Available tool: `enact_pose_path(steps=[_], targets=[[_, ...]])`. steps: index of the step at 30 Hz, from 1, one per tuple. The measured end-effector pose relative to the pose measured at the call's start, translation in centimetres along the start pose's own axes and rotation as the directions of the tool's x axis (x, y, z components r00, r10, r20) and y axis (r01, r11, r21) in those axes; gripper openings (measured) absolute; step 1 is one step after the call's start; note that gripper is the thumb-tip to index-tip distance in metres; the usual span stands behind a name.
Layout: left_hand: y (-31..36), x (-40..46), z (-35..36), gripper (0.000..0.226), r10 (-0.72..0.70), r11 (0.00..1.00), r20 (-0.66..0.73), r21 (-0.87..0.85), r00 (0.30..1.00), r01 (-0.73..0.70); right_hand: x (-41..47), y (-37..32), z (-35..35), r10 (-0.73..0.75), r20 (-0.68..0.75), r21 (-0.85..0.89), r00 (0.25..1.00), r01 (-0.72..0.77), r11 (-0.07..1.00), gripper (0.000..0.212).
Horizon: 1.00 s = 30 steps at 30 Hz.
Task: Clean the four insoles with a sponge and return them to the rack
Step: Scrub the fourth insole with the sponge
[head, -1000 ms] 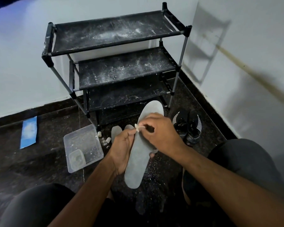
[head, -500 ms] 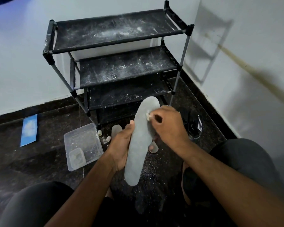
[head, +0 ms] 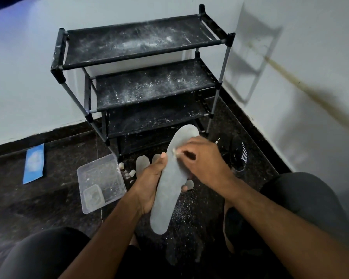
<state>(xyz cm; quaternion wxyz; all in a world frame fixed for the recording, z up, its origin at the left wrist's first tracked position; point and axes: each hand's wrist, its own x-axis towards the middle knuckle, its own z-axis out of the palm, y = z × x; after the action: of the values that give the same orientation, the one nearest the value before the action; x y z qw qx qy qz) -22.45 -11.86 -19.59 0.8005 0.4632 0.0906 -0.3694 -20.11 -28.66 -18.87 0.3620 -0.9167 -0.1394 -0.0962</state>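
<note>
A: What is the room like, starting closest in?

B: A dark speckled stone floor [head: 189,214] dusted with white powder, in a corner of pale walls. At the bottom edge are the person's bent knees in dark trousers [head: 302,200], one on each side.

A: And the hands?

B: The left hand [head: 149,182] holds a long grey foam insole [head: 167,190] from beneath, thumb up along its left edge and fingertips showing past its right edge. The insole stands tilted, heel toward the person and toe toward the rack. The right hand [head: 206,160] lies over the upper part of the insole, its grip curled round a small pale sponge piece [head: 174,152] that touches the insole's surface near the left edge.

A: What lies just beyond them?

B: Two more grey insole tips [head: 142,163] lie on the floor behind the left hand, partly hidden. Left of them sits a clear rectangular plastic tub [head: 107,170] with a smaller clear container [head: 93,195] inside it, and a few small pale sponge bits [head: 131,173] lie between tub and insoles. On the right, near the wall, is a black shoe with white stripes [head: 239,156].

A: Farther back?

B: A blue flat packet [head: 34,163] lies on the floor far left. Against the wall stands a black fabric-shelved shoe rack with grey metal poles [head: 141,45], its shelves streaked with white powder.
</note>
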Motion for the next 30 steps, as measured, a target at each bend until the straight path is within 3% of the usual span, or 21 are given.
enact_pose_path(steps=[2, 5, 6, 10, 11, 14, 15, 18, 19, 20, 23, 24, 28, 30], targets=[[0.0, 0.1, 0.0, 0.059, 0.007, 1.0, 0.008, 0.01, 1.0, -0.007, 0.2, 0.3, 0.0, 0.005, 0.004, -0.016, 1.0, -0.005, 1.0, 0.012], [0.0, -0.1, 0.2, 0.063, 0.012, 1.0, 0.029, 0.017, 1.0, -0.012, 1.0, 1.2, -0.9, 0.141, -0.288, 0.037, 0.947, -0.136, 0.99, 0.006], [0.1, -0.1, 0.2, 0.064, 0.015, 1.0, 0.034, 0.014, 0.999, -0.016, 0.9, 1.0, -1.0, 0.136, -0.284, 0.02, 0.949, -0.136, 0.99, 0.008], [0.0, 0.0, -0.3, 0.064, 0.006, 0.999, -0.036, 0.048, 0.999, -0.004, -0.1, -0.1, 0.1, 0.029, 0.066, -0.035, 0.997, -0.027, 0.999, 0.015], [0.0, 0.0, -0.3, 0.064, 0.007, 1.0, -0.024, 0.024, 1.0, -0.006, 0.1, 0.2, -0.1, 0.074, 0.04, -0.035, 0.996, -0.072, 0.997, 0.012], [0.1, 0.0, -0.4, 0.067, -0.001, 0.999, 0.005, -0.052, 1.0, 0.002, 0.7, 1.6, -1.1, 0.206, -0.24, 0.001, 0.949, -0.212, 0.977, 0.002], [0.0, 0.0, -0.5, 0.067, -0.001, 0.999, -0.005, -0.045, 1.0, 0.001, 0.6, 1.6, -1.2, 0.215, -0.227, 0.003, 0.95, -0.22, 0.976, 0.002], [-0.2, 0.2, -1.2, 0.064, 0.03, 1.0, -0.06, 0.01, 0.998, -0.03, -0.1, 0.9, -0.1, 0.15, 0.11, 0.065, 0.983, -0.158, 0.985, 0.005], [-0.2, 0.3, -1.4, 0.063, 0.037, 0.999, -0.084, 0.012, 0.996, -0.037, -0.2, 0.8, 0.1, 0.145, 0.151, 0.089, 0.978, -0.159, 0.983, 0.004], [-0.2, 0.3, -1.4, 0.063, 0.04, 0.999, -0.091, 0.008, 0.995, -0.04, 0.0, 1.0, 0.0, 0.169, 0.125, 0.095, 0.978, -0.181, 0.979, 0.002], [0.0, 0.3, -1.5, 0.066, 0.047, 0.999, -0.086, 0.002, 0.995, -0.047, 0.6, 2.0, -0.5, 0.231, -0.127, 0.014, 0.965, -0.231, 0.973, 0.002], [0.0, 0.3, -1.5, 0.066, 0.05, 0.999, -0.086, 0.007, 0.995, -0.05, 0.5, 2.0, -0.5, 0.218, -0.136, -0.007, 0.966, -0.221, 0.975, 0.002], [-0.1, 0.4, -1.7, 0.068, 0.043, 0.998, -0.133, 0.041, 0.99, -0.038, -0.4, 0.7, 0.3, 0.133, 0.209, 0.046, 0.969, -0.146, 0.988, 0.005], [-0.1, 0.3, -1.3, 0.068, 0.03, 0.999, -0.106, 0.036, 0.994, -0.026, 0.0, 1.0, -0.2, 0.195, 0.126, 0.08, 0.973, -0.206, 0.975, 0.002]])
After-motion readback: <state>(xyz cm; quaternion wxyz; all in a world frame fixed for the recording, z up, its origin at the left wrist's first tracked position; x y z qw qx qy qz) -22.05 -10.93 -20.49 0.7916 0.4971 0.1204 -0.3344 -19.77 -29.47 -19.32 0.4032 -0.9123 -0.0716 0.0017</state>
